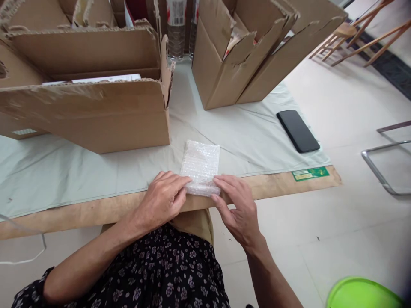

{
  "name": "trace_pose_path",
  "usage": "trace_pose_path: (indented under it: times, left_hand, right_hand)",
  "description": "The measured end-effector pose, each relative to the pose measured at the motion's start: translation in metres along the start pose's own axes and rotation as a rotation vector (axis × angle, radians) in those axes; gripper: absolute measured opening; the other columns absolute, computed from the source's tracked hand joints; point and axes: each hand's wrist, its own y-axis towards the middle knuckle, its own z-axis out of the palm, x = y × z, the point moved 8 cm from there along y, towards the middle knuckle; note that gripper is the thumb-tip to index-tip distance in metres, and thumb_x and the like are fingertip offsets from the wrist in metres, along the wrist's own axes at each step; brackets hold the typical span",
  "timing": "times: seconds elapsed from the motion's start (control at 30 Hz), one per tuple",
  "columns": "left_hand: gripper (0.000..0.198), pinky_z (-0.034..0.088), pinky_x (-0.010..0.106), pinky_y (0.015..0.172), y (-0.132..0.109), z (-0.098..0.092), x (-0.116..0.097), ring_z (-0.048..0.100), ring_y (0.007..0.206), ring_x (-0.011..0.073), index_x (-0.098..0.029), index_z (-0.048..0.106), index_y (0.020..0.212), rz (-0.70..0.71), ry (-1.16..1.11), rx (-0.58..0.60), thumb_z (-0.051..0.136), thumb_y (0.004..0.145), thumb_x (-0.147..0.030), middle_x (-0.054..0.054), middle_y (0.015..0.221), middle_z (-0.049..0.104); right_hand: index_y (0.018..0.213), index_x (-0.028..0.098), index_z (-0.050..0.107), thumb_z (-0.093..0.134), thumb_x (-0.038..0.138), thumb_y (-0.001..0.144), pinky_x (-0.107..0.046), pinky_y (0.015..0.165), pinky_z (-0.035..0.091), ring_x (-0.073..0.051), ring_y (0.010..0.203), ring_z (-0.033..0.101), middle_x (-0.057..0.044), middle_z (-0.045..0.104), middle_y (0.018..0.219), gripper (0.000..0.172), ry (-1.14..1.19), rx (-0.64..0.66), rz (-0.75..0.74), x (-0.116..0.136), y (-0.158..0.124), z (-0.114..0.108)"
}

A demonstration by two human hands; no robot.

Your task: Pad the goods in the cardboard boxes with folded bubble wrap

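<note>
A small flat packet wrapped in clear bubble wrap point(201, 164) lies on a pale cloth near the table's front edge. My left hand point(162, 200) rests on its near left corner, fingers curled and pressing the wrap's near end. My right hand point(237, 207) presses the near right corner with its fingertips. Both hands hold the near end of the wrap, which looks folded over.
A large open cardboard box point(96, 115) stands at the left, another open box point(224, 81) at the back middle. A black phone point(298, 130) lies on the cloth point(64, 171) to the right. A metal chair frame point(382, 171) and a green lid point(362, 295) are on the floor.
</note>
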Motion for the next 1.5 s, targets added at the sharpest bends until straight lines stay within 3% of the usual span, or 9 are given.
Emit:
trace_pose_path:
  times: [0.13,0.33,0.6,0.73,0.93,1.1,1.27,1.37,1.5]
  left_hand:
    - [0.028,0.054,0.040,0.080,0.010,0.003,0.009,0.070,0.081,0.0220,-0.017,0.072,0.114,-0.071,0.001,0.006,0.054,0.094,-0.010,0.005,0.091,0.080]
    - [0.030,0.057,0.042,0.082,0.025,0.008,0.013,0.071,0.079,0.0240,-0.014,0.070,0.120,-0.105,0.103,0.065,0.061,0.092,-0.012,0.006,0.090,0.078]
    - [0.026,0.050,0.053,0.106,0.005,-0.005,-0.010,0.061,0.126,0.0334,-0.015,0.065,0.123,0.178,0.167,-0.037,0.064,0.096,-0.016,0.017,0.130,0.070]
    - [0.026,0.052,0.047,0.099,-0.002,-0.008,-0.008,0.068,0.105,0.0247,-0.018,0.065,0.120,0.126,0.021,-0.012,0.056,0.099,-0.008,0.008,0.105,0.077]
    - [0.022,0.053,0.041,0.081,0.016,-0.001,0.015,0.067,0.082,0.0226,-0.015,0.070,0.115,-0.062,0.056,-0.034,0.060,0.095,-0.014,0.005,0.087,0.076]
    - [0.023,0.054,0.042,0.080,0.022,-0.005,0.022,0.067,0.084,0.0244,-0.016,0.071,0.116,-0.129,0.151,-0.103,0.063,0.095,-0.021,0.006,0.087,0.074]
    - [0.026,0.060,0.035,0.078,-0.012,-0.019,0.033,0.072,0.086,0.0203,-0.019,0.070,0.117,-0.478,-0.386,-0.194,0.066,0.094,-0.029,0.006,0.100,0.076]
    - [0.039,0.061,0.042,0.095,-0.032,0.007,0.029,0.074,0.109,0.0256,-0.019,0.067,0.128,-0.708,-0.893,-0.052,0.072,0.092,-0.034,0.013,0.124,0.076]
    - [0.047,0.052,0.044,0.110,-0.030,0.030,0.014,0.067,0.125,0.0269,-0.018,0.068,0.127,-0.773,-1.309,-0.017,0.083,0.086,-0.038,0.012,0.130,0.073]
  right_hand:
    - [0.128,0.027,0.066,0.072,0.017,0.093,-0.048,0.101,0.052,-0.029,0.116,0.067,-0.008,0.076,0.118,0.037,-0.108,-0.117,-0.079,0.009,-0.007,-0.009]
    - [0.122,0.022,0.067,0.068,0.013,0.095,-0.045,0.105,0.044,-0.030,0.128,0.063,-0.008,0.076,0.124,0.029,-0.255,0.054,-0.133,0.009,-0.001,0.012]
    - [0.116,0.022,0.071,0.061,0.016,0.099,-0.044,0.099,0.048,-0.027,0.115,0.069,-0.006,0.080,0.108,0.021,-0.117,0.068,-0.086,-0.004,0.010,0.008]
    - [0.121,0.024,0.072,0.061,0.022,0.101,-0.043,0.095,0.054,-0.025,0.109,0.070,-0.006,0.079,0.108,0.024,0.030,0.111,-0.006,-0.011,0.008,0.004]
    - [0.138,0.026,0.062,0.071,0.021,0.095,-0.051,0.106,0.051,-0.031,0.123,0.065,-0.011,0.073,0.126,0.045,-0.102,-0.114,-0.068,-0.003,-0.002,-0.013]
    - [0.129,0.024,0.065,0.069,0.018,0.095,-0.048,0.104,0.049,-0.031,0.128,0.064,-0.009,0.075,0.129,0.034,-0.208,0.035,-0.136,0.001,0.004,0.009]
    - [0.118,0.023,0.070,0.065,0.016,0.098,-0.043,0.099,0.053,-0.026,0.113,0.071,-0.006,0.080,0.107,0.022,-0.062,-0.082,0.002,-0.010,0.012,0.005]
    - [0.117,0.024,0.071,0.064,0.021,0.100,-0.042,0.096,0.057,-0.024,0.107,0.073,-0.007,0.078,0.111,0.019,0.097,-0.124,0.170,-0.014,0.007,0.005]
    - [0.113,0.026,0.072,0.063,0.023,0.100,-0.042,0.093,0.058,-0.024,0.106,0.072,-0.006,0.077,0.111,0.016,0.245,-0.049,0.205,0.002,0.000,0.015]
